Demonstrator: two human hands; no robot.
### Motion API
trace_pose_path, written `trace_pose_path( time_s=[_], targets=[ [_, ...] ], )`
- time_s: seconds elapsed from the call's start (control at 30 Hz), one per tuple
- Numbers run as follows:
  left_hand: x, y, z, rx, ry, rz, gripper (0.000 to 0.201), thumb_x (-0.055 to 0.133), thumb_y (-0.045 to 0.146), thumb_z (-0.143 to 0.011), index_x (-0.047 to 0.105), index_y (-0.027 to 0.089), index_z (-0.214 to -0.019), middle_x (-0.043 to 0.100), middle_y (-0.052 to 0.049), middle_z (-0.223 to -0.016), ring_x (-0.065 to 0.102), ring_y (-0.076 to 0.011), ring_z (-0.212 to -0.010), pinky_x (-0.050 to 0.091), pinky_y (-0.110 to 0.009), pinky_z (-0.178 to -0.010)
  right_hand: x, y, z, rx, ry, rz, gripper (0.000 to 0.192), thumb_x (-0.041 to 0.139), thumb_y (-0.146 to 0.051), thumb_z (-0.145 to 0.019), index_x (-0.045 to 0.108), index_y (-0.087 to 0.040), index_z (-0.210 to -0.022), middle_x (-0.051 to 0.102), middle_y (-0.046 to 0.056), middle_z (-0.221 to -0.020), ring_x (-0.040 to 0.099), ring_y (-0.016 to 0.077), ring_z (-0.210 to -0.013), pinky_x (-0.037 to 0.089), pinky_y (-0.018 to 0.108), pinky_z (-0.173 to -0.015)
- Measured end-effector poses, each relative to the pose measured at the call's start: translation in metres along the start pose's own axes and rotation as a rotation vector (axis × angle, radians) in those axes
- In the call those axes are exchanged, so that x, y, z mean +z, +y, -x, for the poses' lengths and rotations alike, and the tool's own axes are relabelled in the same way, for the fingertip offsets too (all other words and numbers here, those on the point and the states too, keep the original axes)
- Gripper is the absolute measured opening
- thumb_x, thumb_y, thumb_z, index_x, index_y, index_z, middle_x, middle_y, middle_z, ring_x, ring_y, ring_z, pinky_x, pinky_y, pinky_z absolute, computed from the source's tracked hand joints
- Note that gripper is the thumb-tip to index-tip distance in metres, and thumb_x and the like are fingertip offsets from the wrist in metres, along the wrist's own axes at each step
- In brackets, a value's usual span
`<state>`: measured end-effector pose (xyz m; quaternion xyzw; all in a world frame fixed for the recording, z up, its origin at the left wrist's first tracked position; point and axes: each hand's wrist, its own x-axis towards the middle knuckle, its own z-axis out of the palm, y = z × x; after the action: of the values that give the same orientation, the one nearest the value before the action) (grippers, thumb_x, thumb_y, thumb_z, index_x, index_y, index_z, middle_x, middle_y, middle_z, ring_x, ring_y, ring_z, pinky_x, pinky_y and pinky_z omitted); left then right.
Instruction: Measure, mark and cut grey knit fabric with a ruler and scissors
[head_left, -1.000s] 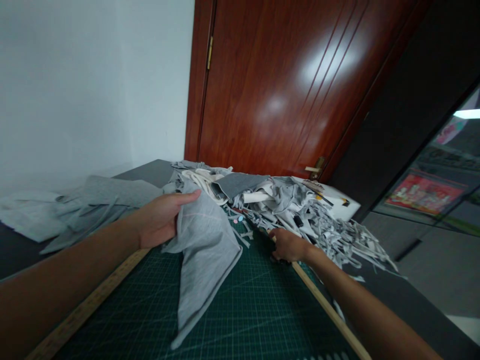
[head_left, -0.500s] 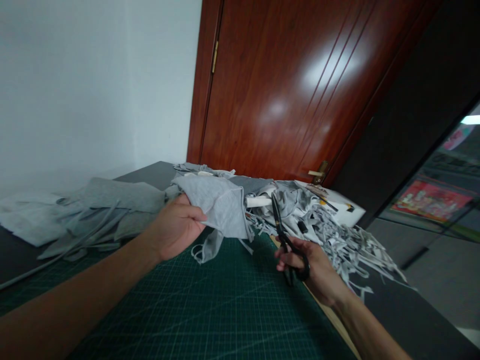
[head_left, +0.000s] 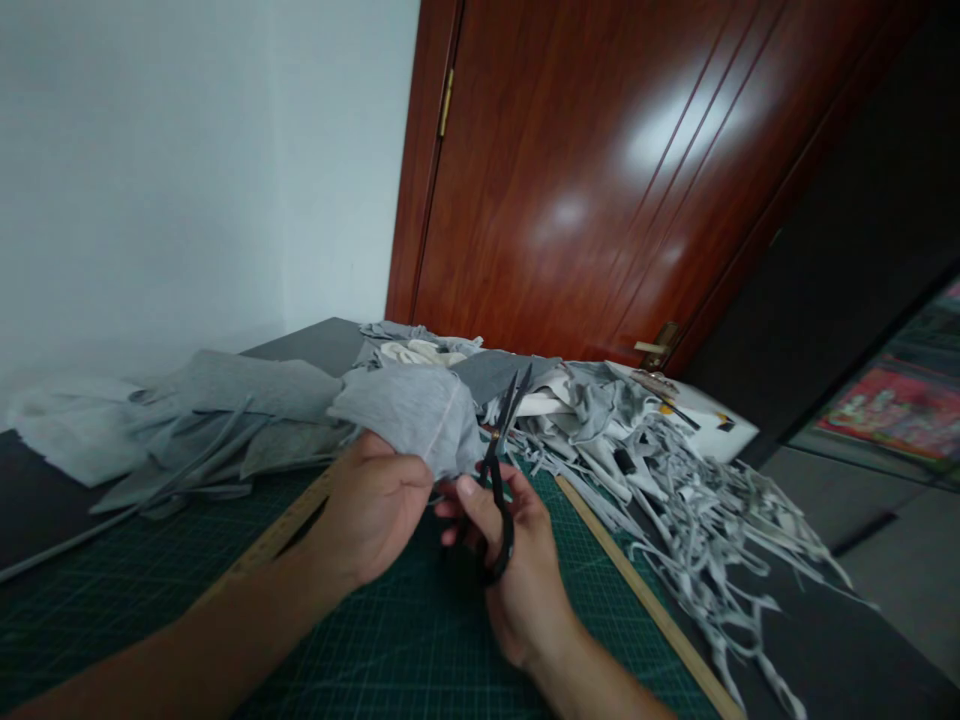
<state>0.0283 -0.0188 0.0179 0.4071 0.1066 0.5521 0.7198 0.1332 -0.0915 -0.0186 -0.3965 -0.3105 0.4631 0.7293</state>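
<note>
Left hand (head_left: 375,515) bunched around a grey cloth (head_left: 409,412), held up just above the green mat (head_left: 420,640) at the near middle of the bench. Right hand (head_left: 517,560) wrapped through the handles of black scissors (head_left: 499,470), blades parted and pointing up at the cloth's right edge. No cut visible in this piece yet. Heap of grey strips (head_left: 675,490) on the right, already cut by the look of it. More grey cloth (head_left: 225,400) lying uncut at far left. Wooden ruler (head_left: 645,610) along the mat's right edge.
</note>
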Motion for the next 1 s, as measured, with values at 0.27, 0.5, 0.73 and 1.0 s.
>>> trace_pose_path(
  time_s=[0.27, 0.5, 0.73, 1.0],
  targets=[
    [0.004, -0.015, 0.019, -0.054, 0.122, 0.033, 0.053, 0.083, 0.004, -0.058, 0.079, 0.021, -0.108, 0.084, -0.006, -0.108, 0.073, -0.0356, -0.12, 0.062, -0.043, -0.098, -0.013, -0.001, -0.026, -0.115, 0.166, -0.035, 0.054, 0.104, -0.025, -0.063, 0.064, -0.02, -0.099, 0.075, -0.004, -0.073, 0.065, 0.0108, -0.061, 0.052, 0.02, -0.057],
    [-0.012, -0.014, 0.011, -0.273, 0.01, 0.029, 0.034, 0.092, 0.025, -0.074, 0.082, 0.015, -0.105, 0.084, -0.013, -0.114, 0.079, -0.0342, -0.104, 0.065, -0.038, -0.081, -0.028, 0.004, -0.018, -0.139, 0.157, 0.051, 0.058, 0.102, -0.038, -0.069, 0.065, -0.017, -0.108, 0.077, -0.001, -0.073, 0.069, 0.0134, -0.063, 0.057, 0.024, -0.061],
    [-0.032, 0.005, -0.011, -0.33, -0.094, -0.061, 0.028, 0.088, 0.022, -0.079, 0.083, 0.01, -0.104, 0.085, -0.017, -0.11, 0.077, -0.0375, -0.117, 0.063, -0.042, -0.099, -0.037, 0.001, -0.014, -0.156, 0.104, 0.147, 0.059, 0.102, -0.041, -0.071, 0.068, -0.015, -0.112, 0.081, 0.003, -0.08, 0.071, 0.0146, -0.065, 0.056, 0.024, -0.061],
    [-0.041, 0.013, -0.022, -0.177, -0.051, -0.044, 0.037, 0.085, 0.007, -0.072, 0.083, 0.016, -0.109, 0.086, -0.012, -0.111, 0.076, -0.0387, -0.122, 0.059, -0.057, -0.109, -0.036, 0.002, -0.001, -0.144, -0.098, 0.202, 0.051, 0.098, -0.033, -0.073, 0.071, -0.02, -0.115, 0.079, 0.001, -0.088, 0.071, 0.0162, -0.077, 0.056, 0.027, -0.075]
  ],
)
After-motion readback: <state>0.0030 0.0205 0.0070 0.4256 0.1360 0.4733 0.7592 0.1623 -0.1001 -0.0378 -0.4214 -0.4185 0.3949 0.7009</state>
